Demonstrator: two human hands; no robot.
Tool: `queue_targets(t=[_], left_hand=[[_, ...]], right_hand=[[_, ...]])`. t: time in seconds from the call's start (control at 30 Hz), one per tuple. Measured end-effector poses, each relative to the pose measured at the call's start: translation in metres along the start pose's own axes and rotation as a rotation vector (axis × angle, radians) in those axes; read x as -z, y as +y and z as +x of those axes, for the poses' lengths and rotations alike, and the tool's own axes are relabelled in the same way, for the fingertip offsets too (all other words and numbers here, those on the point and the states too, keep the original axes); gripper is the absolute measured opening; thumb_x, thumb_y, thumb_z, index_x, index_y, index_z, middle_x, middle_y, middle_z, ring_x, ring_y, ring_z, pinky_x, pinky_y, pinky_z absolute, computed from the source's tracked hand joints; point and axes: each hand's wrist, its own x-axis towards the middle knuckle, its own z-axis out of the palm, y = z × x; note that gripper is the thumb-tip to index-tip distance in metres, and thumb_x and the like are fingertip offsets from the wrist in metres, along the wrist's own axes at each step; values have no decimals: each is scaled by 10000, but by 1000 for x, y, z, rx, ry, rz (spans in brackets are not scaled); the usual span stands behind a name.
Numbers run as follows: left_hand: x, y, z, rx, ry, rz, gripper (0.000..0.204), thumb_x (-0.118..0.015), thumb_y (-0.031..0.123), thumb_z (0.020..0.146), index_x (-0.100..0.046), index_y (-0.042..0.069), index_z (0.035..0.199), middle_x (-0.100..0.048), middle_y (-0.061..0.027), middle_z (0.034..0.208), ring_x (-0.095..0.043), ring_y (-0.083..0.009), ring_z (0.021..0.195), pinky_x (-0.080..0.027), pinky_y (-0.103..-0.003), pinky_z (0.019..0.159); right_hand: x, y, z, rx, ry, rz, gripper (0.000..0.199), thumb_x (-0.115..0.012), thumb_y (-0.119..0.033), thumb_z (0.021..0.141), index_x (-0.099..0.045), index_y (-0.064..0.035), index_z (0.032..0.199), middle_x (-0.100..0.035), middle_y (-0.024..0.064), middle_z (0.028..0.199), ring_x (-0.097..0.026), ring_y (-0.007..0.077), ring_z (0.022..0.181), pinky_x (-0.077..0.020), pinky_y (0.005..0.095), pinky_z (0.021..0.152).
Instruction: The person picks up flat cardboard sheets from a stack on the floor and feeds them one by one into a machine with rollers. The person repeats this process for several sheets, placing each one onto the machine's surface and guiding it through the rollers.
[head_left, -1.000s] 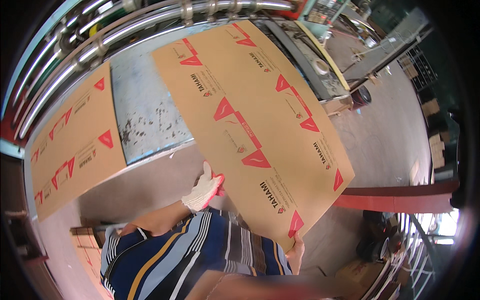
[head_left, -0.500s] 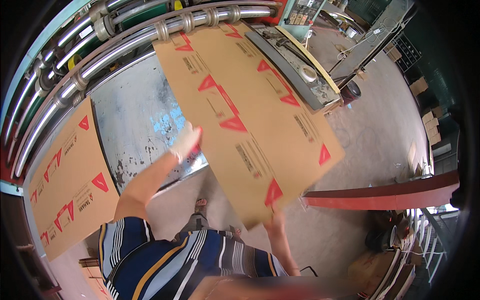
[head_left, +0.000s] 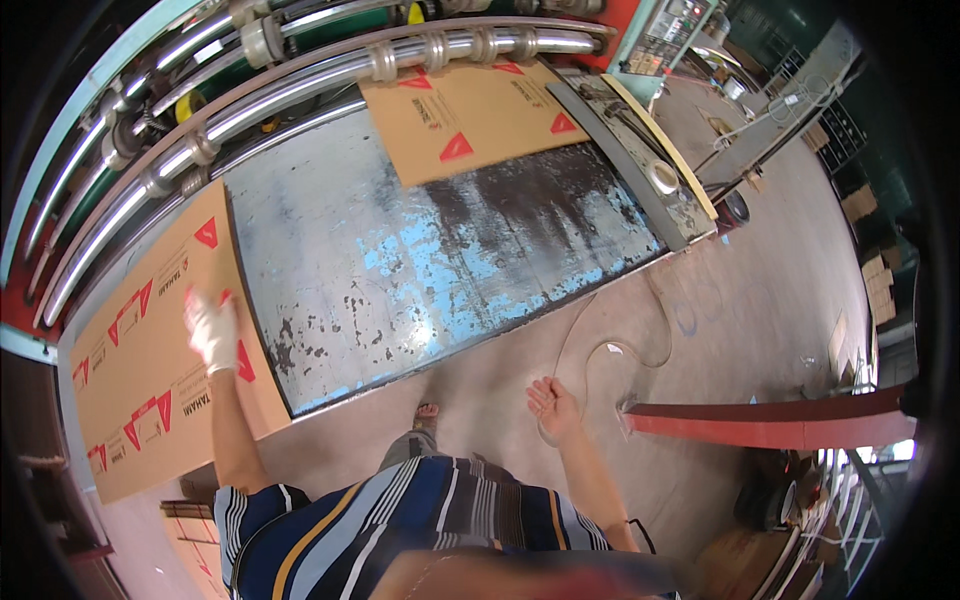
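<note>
Cardboard (head_left: pixel 160 355) lies at the left of the bench (head_left: pixel 320 240). I guess it's light and stiff but creases easily, so edges are best to hold. My left hand (head_left: pixel 212 330) is spread over it, maybe touching; my right hand (head_left: pixel 555 406) holds nothing, fingers loose.

L hand (head_left: pixel 210 330): off-wht glove (head_left: pixel 215 340) w/ red bits; under it, brn cardboard sheet (head_left: pixel 165 350), red shapes + blk print. Btwn & ahead of hands, gry desk (head_left: pixel 330 260), patchy lt-blue/blk. Behind hands, navy shirt (head_left: pixel 400 515), yel/wht/lt-blue stripes. R of R hand (head_left: pixel 555 408), dk-red beam (head_left: pixel 770 425).
</note>
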Motion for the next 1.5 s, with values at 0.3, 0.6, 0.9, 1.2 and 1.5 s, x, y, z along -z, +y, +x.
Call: queue_targets(t=[0.3, 0.6, 0.9, 1.2, 1.5], left_hand=[[2, 88, -196, -798, -363, 14, 644, -505, 476, 906, -443, 141, 1452, -358, -128, 1548, -275, -354, 1449, -102, -666, 1125], [32, 217, -323, -937, -1018, -1189, 530, -654, 231, 860, -539, 76, 1354, -596, -182, 1294, -565, -357, 1190, -419, -483, 1021], [27, 103, -356, -658, -244, -345, 852, -631, 353, 912, -154, 20, 1533, -500, -227, 1258, -519, -345, 1159, -416, -476, 999], [18, 229, -341, -148, -1362, -1029, 738, -471, 195, 981, 1, 37, 1525, -619, -251, 997, -661, -251, 614, -562, -349, 553], [-51, 292, -158, -326, -1136, -1028, 295, -460, 218, 963, -423, 30, 1188, -617, -161, 896, -627, -234, 598, -515, -363, 476]], right_hand=[[-81, 38, -17, -239, -799, -327, 326, -578, -261, 974, -595, -58, 1229, -679, 96, 1128, -685, 232, 970, -584, 377, 751], [157, -40, -122, 172, -130, -428, 316, -662, -108, 897, -616, 53, 1165, -700, 129, 1033, -694, 223, 874, -574, 382, 754], [246, 76, -226, 286, 113, 352, 364, -600, -207, 947, -588, 54, 1200, -663, 175, 1101, -664, 321, 953, -534, 460, 833], [196, 72, -214, 346, 8, 303, 428, -568, -357, 962, -576, -12, 1215, -657, 158, 1157, -642, 320, 1038, -519, 471, 921], [29, 42, -92, 387, -229, 147, 434, -541, -261, 995, -506, -8, 1346, -600, 124, 1286, -594, 219, 1148, -502, 420, 894]])
